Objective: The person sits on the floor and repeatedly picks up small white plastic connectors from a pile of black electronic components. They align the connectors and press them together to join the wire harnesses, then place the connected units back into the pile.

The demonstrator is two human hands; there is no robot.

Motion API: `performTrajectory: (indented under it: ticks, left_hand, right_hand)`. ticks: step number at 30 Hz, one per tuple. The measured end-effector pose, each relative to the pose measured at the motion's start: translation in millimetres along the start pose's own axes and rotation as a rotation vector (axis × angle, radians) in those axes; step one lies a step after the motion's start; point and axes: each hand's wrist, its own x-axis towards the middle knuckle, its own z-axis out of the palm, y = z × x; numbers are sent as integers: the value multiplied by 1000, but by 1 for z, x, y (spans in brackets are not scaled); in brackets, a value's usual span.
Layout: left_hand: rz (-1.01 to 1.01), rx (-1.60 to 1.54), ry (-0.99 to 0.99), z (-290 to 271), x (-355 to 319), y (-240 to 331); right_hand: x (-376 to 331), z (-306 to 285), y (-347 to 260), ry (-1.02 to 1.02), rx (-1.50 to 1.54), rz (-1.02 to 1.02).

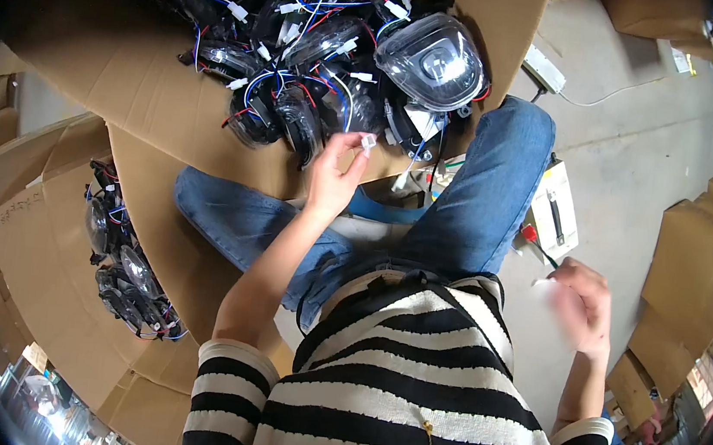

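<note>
My left hand is raised in front of me and pinches a small white plastic connector between thumb and fingertips. Just beyond it lies a pile of black headlamp units with red, blue and white wires, heaped in an open cardboard box. One clear-lens headlamp rests on top at the right. My right hand is out to my right near the floor, blurred, with something small and white at its fingers; what it is I cannot tell.
A second cardboard box at my left holds more headlamps. A white box-like device and a red-handled tool lie on the concrete floor by my right knee. Flattened cardboard is stacked at the right.
</note>
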Motion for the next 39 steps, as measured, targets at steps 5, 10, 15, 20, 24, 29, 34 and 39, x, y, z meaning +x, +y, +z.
performTrajectory:
  ticks: [5,10,15,20,24,29,34,39]
  left_hand:
    - [-1,-122,-89,-18,1,68]
    - [41,-147,-149,-25,-31,85]
    - [45,-187,-170,-31,-40,108]
    - [493,-336,-102,-50,-24,156]
    - [85,-446,-59,-44,-23,173]
    - [-28,-157,-283,-31,-52,151]
    - [223,1,-340,-27,-54,148]
    - [296,109,-349,-24,-58,145]
  right_hand:
    - [4,-1,-18,-20,25,-156]
    - [19,28,-37,-107,131,-263]
    - [42,53,-35,-160,137,-194]
    - [48,63,-32,-171,152,-208]
    - [49,65,-31,-193,160,-232]
    - [45,62,-34,-211,249,-238]
    - [45,65,-37,-179,332,-247]
    - [42,63,-38,-110,283,-270]
